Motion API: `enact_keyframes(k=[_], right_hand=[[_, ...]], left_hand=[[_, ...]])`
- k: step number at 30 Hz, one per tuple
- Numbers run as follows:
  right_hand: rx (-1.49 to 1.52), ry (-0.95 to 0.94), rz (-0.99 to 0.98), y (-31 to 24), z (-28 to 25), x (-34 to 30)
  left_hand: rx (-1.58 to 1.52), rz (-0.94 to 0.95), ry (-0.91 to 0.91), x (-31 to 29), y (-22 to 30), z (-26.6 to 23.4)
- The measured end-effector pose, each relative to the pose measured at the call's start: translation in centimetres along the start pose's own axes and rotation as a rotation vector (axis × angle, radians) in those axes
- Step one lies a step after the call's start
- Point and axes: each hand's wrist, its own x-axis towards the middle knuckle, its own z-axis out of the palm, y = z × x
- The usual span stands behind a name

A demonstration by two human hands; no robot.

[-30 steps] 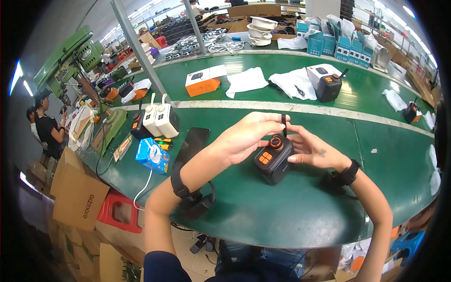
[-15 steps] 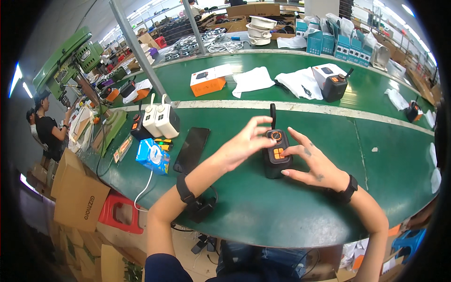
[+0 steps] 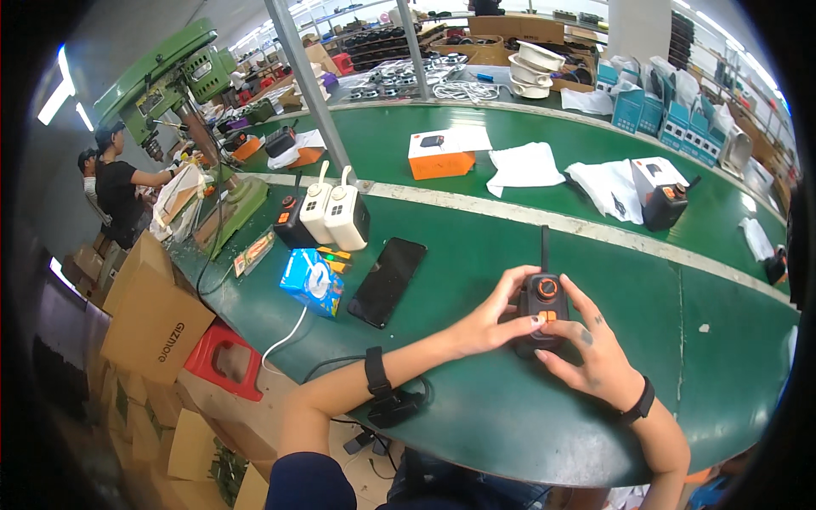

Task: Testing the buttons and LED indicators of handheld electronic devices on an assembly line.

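Observation:
A small black box-shaped device with an orange-ringed dial, orange buttons and a strap sticking up at its far end is on the green table in front of me. My left hand is closed round its left side, with the thumb at the orange buttons. On the other side my right hand grips it, one finger along the right edge and another bent over the buttons. The fingers hide parts of the device's sides and near end.
A black phone lies left of my hands. Beyond it are a blue box, two cream devices and another black device. An orange-and-white box sits past the pale divider. A green drill press stands far left, near another person.
My left hand has come down from the dial end to the device's left side, its thumb now at the buttons. My right index finger now lies along the right edge. The view has shifted.

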Motion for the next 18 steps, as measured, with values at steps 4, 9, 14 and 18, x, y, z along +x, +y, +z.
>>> enact_keyframes(k=[4,9,14,18], right_hand=[[0.003,-0.008,-0.007,-0.09,-0.21,0.09],[0.025,-0.020,-0.005,-0.04,-0.30,0.14],[0.037,-0.019,0.026,-0.45,-0.32,0.35],[0.067,-0.017,0.038,-0.32,-0.23,0.11]], left_hand=[[-0.005,-0.005,0.018,-0.32,-0.30,0.14],[0.016,-0.031,0.017,-0.47,-0.10,0.20],[0.055,-0.056,0.021,-0.70,0.25,0.08],[0.064,-0.037,0.033,-0.87,0.16,0.21]])
